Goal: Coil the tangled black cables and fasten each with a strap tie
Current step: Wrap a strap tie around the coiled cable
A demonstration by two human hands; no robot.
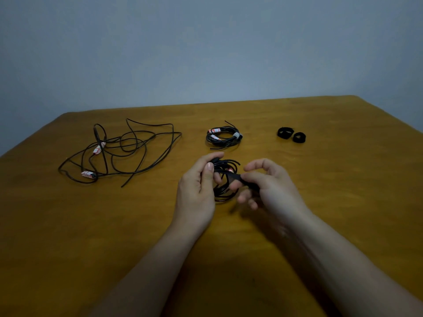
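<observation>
While I work at mid-table (343,179): item 1, black cable coil (223,193), gripped by my L hand (196,186), fingers curled round it. Item 2, strap tie (235,177), pinched by R hand (270,186) at coil. Item 3, tied coil (223,137), just beyond. Item 4, tangled cable (119,152), far L. Item 5, spare straps (285,132), far R.

Looks like a plain indoor room, home or office, can't tell which. A honey-brown wooden table (68,225) with rounded corners fills the lower half, and behind its far edge at 12 o'clock stands a flat blue-grey painted wall (206,42). Lighting is dim. Loose black cables (119,152) lie on the table at 10 o'clock.
</observation>
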